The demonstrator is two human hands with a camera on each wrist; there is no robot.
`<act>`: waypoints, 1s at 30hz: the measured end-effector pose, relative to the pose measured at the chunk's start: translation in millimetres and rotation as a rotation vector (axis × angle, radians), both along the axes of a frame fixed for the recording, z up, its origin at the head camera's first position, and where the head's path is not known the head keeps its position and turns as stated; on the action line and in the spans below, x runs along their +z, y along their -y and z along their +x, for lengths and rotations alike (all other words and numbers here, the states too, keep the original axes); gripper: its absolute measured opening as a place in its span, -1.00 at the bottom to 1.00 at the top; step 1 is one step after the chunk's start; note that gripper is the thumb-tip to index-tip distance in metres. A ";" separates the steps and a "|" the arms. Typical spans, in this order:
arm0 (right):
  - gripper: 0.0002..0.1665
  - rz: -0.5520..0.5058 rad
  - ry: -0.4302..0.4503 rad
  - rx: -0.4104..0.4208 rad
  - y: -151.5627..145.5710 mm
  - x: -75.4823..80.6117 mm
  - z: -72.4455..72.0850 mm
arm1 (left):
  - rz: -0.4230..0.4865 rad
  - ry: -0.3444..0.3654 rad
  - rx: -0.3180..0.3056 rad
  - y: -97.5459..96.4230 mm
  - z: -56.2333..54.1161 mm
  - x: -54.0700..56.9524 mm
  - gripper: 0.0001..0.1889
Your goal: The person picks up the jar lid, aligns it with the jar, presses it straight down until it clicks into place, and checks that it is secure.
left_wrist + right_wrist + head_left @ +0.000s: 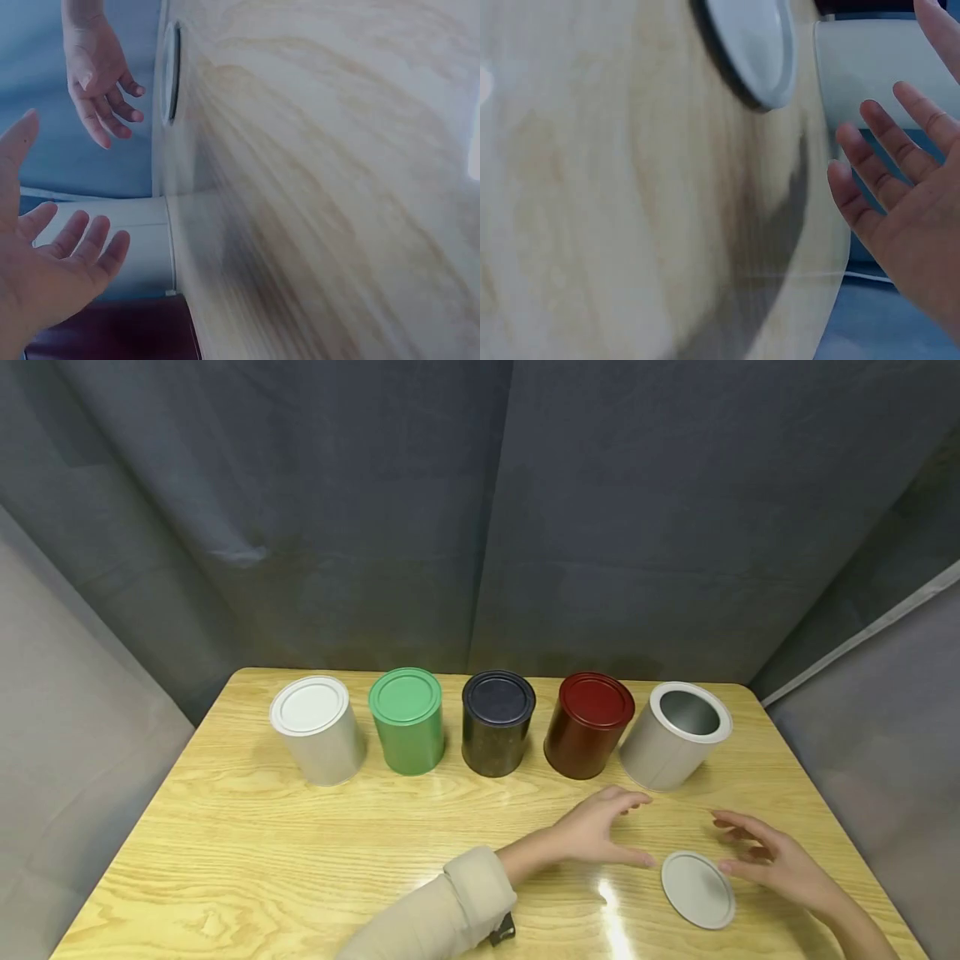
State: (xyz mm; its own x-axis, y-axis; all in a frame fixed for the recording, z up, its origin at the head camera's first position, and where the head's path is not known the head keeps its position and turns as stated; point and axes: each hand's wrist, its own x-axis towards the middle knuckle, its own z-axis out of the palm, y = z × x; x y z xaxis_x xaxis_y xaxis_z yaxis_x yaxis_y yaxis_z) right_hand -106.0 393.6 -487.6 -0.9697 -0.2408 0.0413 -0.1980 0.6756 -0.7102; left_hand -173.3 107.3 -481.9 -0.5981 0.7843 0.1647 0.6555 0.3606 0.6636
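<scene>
At the right end of a row of cans stands a light grey paint can (667, 747) with its top uncovered. In front of it a round grey lid (697, 890) lies flat on the table. My left hand (592, 831) hovers to the left of the lid, fingers and thumb spread, holding nothing. On the lid's other side is my right hand (776, 864), its fingers loosely bent and its thumb close to the rim; whether it touches cannot be told from the head view. In the right wrist view that hand (922, 165) appears apart from the lid (754, 45), with nothing in its palm.
To the left of the grey can stand four-sided by spacing a dark red can (588, 727), a black can (498, 727), a green can (408, 722) and a white can (318, 731), all lidded. Dark curtains (480, 527) hang behind the wooden table (300, 860).
</scene>
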 end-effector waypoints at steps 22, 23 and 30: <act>-0.22 -0.066 0.113 0.059 -13.5 -28.0 10.9 | -0.188 0.001 -0.017 -37.0 2.3 -20.4 -0.14; -0.20 -0.065 0.121 0.060 -13.7 -29.1 10.8 | -0.194 0.006 -0.014 -38.5 2.4 -21.5 -0.14; -0.13 -0.042 0.108 0.079 -13.1 -34.2 12.3 | -0.262 -0.010 0.036 -45.3 3.5 -30.3 -0.13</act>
